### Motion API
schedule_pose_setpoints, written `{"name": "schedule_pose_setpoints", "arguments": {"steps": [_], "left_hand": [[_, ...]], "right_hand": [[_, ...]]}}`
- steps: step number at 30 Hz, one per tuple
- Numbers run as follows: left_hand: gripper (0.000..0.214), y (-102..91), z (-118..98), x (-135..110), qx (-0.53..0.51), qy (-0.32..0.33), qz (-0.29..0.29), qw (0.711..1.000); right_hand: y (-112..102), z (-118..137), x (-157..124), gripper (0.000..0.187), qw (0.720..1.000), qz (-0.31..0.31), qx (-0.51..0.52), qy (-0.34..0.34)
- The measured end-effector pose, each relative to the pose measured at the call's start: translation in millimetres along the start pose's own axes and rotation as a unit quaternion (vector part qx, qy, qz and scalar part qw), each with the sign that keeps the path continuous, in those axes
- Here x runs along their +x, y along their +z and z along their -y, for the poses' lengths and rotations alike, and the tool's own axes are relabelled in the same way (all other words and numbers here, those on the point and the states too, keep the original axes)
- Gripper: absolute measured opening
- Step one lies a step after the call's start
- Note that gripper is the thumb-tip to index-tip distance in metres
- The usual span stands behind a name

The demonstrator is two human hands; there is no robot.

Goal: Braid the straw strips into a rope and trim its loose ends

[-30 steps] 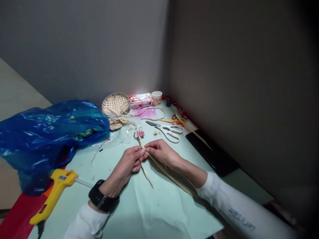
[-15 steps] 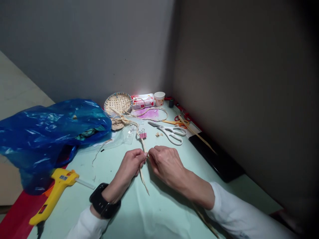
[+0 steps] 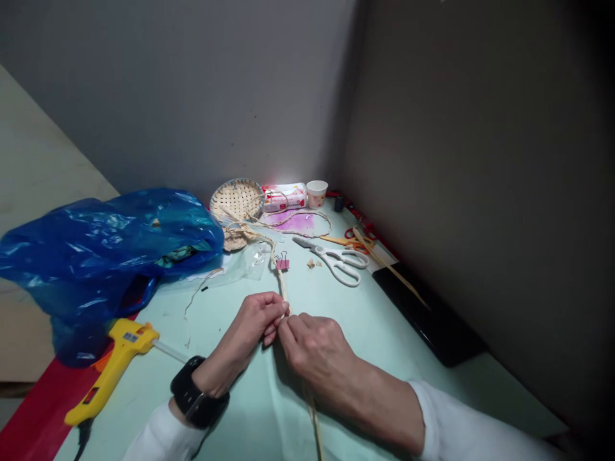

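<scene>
Holding the pale strand [image 3: 283, 285] over the green tabletop [image 3: 240, 410], just below the pink clip [image 3: 282, 264]: pinched narrowly in the left hand [image 3: 257, 317], closed in the right hand [image 3: 314, 349] alongside, with fingertips partly hidden; with the tail [image 3: 312, 416] now swung in from the right toward the body, apparently gathering lengths together; beyond, untouched, the white scissors [image 3: 325, 252]

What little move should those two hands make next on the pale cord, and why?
Perhaps the right hand should draw the loose strand snug: it trails from beneath that hand, while the left hand pinches the pale cord, which seems steadied there, below the pink clip.
</scene>
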State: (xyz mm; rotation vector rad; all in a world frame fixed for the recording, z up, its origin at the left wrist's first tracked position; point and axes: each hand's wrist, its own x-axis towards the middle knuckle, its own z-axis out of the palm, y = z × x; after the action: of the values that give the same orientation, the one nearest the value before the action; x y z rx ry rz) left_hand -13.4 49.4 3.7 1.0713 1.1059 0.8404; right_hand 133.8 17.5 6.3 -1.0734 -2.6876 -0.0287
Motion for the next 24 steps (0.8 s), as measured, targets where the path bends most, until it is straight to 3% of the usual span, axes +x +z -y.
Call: {"name": "schedule_pose_setpoints", "arguments": {"steps": [3, 6, 8, 11, 13, 24], "left_hand": [[0.021, -3.0, -1.9, -0.6, 0.002, -0.004, 0.007, 1.000], [0.017, -5.3, -3.9, -0.6, -0.001, -0.001, 0.015, 1.000], [0.014, -5.7, -4.7, 0.2, -0.002, -0.001, 0.021, 1.000], [0.012, -5.5, -5.0, 1.5, 0.003, -0.003, 0.030, 1.000], [0.011, -5.7, -5.3, 1.5, 0.009, -0.006, 0.032, 0.999], [0.010, 0.2, -10.8, -0.3, 0.074, -0.006, 0.000, 0.997]], "right_hand": [[-8.0, -9.8, 2.7, 0.016, 0.993, -0.063, 0.100, 0.005], [-18.3, -29.8, 11.0, 0.023, 0.949, -0.127, 0.236, 0.164], [-18.9, -42.3, 16.8, 0.023, 0.910, -0.076, 0.342, 0.220], [-10.1, -51.6, 21.8, 0.022, 0.822, 0.073, 0.536, 0.176], [-3.3, -52.7, 23.1, 0.020, 0.789, 0.098, 0.584, 0.164], [11.4, -56.5, 27.3, 0.025, 0.812, 0.003, 0.542, 0.216]]}}
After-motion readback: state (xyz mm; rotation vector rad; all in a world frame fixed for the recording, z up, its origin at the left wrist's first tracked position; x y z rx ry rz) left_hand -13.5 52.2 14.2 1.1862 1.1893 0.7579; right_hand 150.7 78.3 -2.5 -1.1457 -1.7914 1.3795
